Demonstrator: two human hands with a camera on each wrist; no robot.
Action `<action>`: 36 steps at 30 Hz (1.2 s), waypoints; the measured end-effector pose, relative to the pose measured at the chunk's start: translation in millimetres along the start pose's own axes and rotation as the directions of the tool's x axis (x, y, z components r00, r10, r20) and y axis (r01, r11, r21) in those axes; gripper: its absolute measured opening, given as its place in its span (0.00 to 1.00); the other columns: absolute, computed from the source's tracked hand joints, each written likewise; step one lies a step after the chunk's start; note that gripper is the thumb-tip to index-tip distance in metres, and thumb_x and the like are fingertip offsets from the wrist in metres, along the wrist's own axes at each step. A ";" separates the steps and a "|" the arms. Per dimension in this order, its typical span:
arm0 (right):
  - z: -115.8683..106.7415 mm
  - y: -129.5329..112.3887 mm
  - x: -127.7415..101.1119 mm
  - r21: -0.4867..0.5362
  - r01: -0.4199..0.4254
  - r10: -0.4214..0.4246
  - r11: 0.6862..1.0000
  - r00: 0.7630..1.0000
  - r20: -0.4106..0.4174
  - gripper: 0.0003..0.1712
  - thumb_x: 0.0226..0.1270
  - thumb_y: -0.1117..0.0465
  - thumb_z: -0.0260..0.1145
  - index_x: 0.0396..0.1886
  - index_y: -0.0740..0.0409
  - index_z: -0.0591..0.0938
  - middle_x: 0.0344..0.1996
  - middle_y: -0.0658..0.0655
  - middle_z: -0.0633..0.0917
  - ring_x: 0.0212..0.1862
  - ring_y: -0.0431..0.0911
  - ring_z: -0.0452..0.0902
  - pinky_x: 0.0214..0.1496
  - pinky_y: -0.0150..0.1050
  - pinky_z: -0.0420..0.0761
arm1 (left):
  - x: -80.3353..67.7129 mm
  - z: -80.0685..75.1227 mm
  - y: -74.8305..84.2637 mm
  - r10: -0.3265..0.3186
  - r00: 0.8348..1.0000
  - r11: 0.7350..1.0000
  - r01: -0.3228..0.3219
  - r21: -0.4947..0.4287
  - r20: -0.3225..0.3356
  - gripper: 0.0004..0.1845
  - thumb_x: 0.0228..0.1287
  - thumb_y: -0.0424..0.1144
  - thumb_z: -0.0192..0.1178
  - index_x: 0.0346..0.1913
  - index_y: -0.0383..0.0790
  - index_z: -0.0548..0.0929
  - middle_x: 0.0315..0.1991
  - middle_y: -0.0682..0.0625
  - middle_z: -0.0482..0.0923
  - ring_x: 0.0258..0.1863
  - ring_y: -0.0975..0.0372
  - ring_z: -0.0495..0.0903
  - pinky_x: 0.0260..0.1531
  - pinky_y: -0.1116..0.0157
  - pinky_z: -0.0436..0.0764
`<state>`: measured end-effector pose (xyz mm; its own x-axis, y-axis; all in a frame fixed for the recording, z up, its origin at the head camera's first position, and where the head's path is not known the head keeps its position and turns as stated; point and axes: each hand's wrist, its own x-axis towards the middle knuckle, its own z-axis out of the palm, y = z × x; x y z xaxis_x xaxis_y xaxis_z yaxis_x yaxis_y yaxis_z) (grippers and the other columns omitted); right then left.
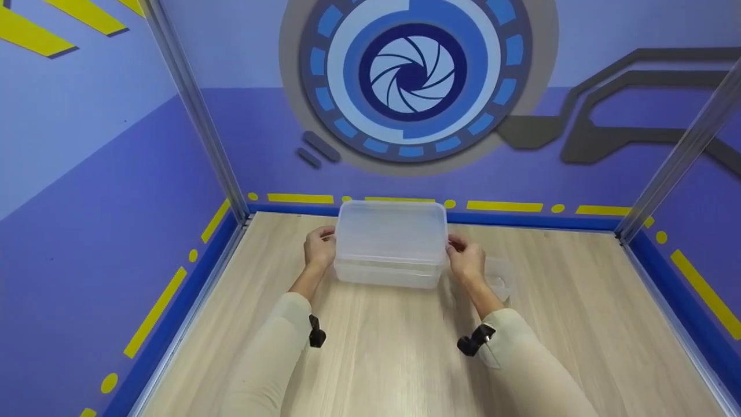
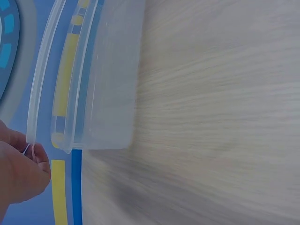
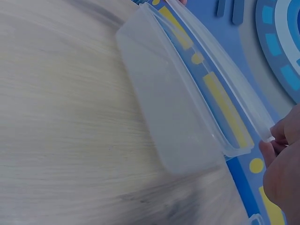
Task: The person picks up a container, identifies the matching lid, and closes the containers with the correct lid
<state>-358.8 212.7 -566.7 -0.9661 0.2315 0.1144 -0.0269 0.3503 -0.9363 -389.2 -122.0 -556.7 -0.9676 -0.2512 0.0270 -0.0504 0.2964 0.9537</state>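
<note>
A translucent plastic lid (image 1: 391,231) is held level by both hands, one at each short end. Below it on the table stands a clear rectangular plastic box (image 1: 388,275). My left hand (image 1: 320,248) pinches the lid's left end, and my right hand (image 1: 466,258) grips the right end between thumb and fingers. Both wrist views show a gap between the lid (image 2: 41,75) and the rim of the box (image 3: 173,103), with the wall's yellow stripes showing through.
Behind my right wrist sits a small clear container (image 1: 499,281), partly hidden by the arm. The wooden table (image 1: 370,359) meets a blue patterned wall (image 1: 243,133) at the back. Metal posts (image 1: 200,116) rise at the corners.
</note>
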 end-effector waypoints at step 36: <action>11.9 21.0 -9.6 -0.132 0.061 -0.054 0.989 0.997 0.053 0.20 0.78 0.72 0.60 0.65 0.73 0.81 0.57 0.72 0.85 0.61 0.62 0.82 0.62 0.55 0.83 | 2.2 9.6 -28.2 -0.046 0.999 0.988 0.046 0.144 -0.005 0.18 0.79 0.28 0.54 0.64 0.32 0.84 0.60 0.39 0.85 0.61 0.48 0.82 0.61 0.52 0.81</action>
<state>-353.2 207.0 -591.4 -0.9754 0.1640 0.1471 -0.0513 0.4801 -0.8757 -392.4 -122.1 -586.5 -0.9630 -0.2689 -0.0157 -0.1304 0.4142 0.9008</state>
